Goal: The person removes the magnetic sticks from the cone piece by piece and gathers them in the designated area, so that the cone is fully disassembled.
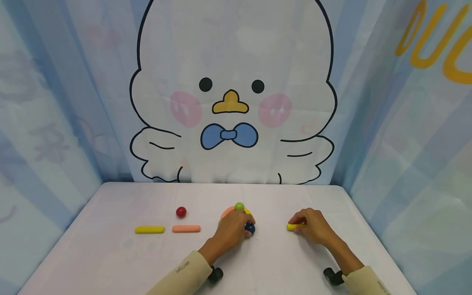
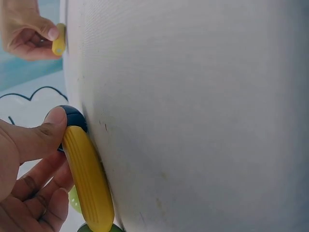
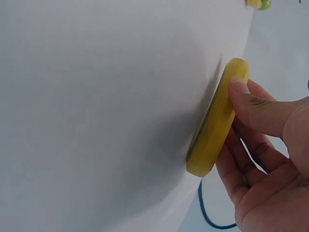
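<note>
Step in hand, as judged: the left hand (image 1: pixel 231 225) steadies a blue ball (image 1: pixel 250 228) while the right hand (image 1: pixel 313 225) positions a yellow stick (image 1: pixel 293 226). Left fingers pinch the blue ball; right fingers grasp the stick, right of that ball and well apart from it. The next move appears to call for a firm pinch and careful alignment. A second yellow stick (image 2: pixel 89 181) adjoins the blue ball; a green ball (image 1: pixel 239 205) sits beyond. Left of the blue ball, the worktop (image 1: pixel 273 262) carries a red ball (image 1: pixel 181 212), peach stick (image 1: pixel 186 228) and third yellow stick (image 1: pixel 149 230). The left hand obstructs inspection of nearby joints.
</note>
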`<state>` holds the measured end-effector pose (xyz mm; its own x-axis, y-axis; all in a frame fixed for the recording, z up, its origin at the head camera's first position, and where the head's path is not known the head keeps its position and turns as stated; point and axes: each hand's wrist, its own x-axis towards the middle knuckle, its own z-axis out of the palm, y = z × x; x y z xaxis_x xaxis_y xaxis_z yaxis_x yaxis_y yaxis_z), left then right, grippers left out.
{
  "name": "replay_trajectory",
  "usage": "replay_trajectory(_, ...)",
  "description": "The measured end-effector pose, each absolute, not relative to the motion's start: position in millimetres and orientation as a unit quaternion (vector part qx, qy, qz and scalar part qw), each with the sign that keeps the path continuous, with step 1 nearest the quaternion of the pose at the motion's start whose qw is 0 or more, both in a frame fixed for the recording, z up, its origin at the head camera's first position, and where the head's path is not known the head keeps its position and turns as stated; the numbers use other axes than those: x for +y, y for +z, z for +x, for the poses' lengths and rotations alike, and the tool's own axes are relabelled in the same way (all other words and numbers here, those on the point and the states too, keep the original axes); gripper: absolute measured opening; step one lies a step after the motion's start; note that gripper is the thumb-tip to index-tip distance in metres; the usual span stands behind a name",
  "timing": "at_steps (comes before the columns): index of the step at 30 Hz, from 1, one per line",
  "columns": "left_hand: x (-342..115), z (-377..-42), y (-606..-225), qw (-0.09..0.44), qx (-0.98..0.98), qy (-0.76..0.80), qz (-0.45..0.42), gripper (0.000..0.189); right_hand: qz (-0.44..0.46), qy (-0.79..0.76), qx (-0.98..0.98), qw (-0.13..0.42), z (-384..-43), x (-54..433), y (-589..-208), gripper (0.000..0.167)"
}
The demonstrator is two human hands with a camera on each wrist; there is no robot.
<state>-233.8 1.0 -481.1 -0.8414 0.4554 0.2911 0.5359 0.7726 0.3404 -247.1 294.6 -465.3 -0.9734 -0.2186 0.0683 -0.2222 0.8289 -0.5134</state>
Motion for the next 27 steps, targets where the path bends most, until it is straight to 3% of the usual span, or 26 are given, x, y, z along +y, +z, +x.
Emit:
replay_trajectory(15,-5,-231,-479,0.094,-0.939,-0.211,-0.256,0.040,0.103,0.267,-0.958,0.011,-247,293,-466,0.026)
replay_trajectory(27,-40,-230,-470,0.088,-0.943,-0.223,-0.233,0.034,0.120,0.295,-0.948,0.025,-237,231,-454,0.030)
